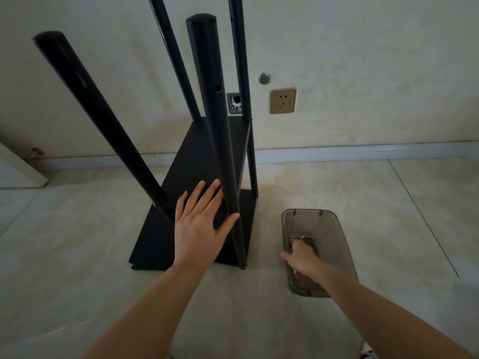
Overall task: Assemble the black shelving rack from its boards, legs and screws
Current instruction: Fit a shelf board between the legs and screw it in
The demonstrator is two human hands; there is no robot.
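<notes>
Four black legs (215,125) rose from the partly built rack (197,161), which stood on the tiled floor (388,203) close to the wall; the two far legs ran out of the top of the view. Its upper board (207,151) sat between the legs, and a lower board (155,242) lay on the floor beneath, partly hidden by the left arm. Right of the rack, just beside it, a smoky translucent bin (337,229) stood on the floor. Inside it lay something pale with a few small dark rings along one edge, too small to make out. The left hand (199,226) reached over the boards with fingers (207,193) straight and spread, thumb touching the near right leg. The right hand (302,257) was down in the bin, its fingers curled over the contents; whether they pinched anything could not be told.
</notes>
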